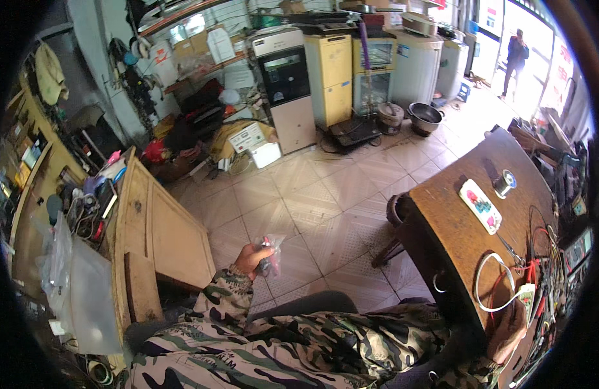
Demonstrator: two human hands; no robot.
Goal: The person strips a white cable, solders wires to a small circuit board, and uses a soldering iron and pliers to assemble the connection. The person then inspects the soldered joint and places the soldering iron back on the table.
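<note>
My left hand is closed around a small clear plastic bag with dark and red bits showing in it, held out over the tiled floor. My right hand lies at the near right edge of the brown wooden table, beside a pale strip with red and green spots. Its fingers are too unclear to tell whether they grip anything. A white cable loops on the tabletop close to that hand. Farther back on the table are a white tray with small coloured pieces and a spool of wire.
Red and black leads and tools crowd the table's right side, near a multimeter. A wooden cabinet stands at my left. Appliances, including a yellow fridge, line the far wall; a black pot sits before them. A person stands at the doorway.
</note>
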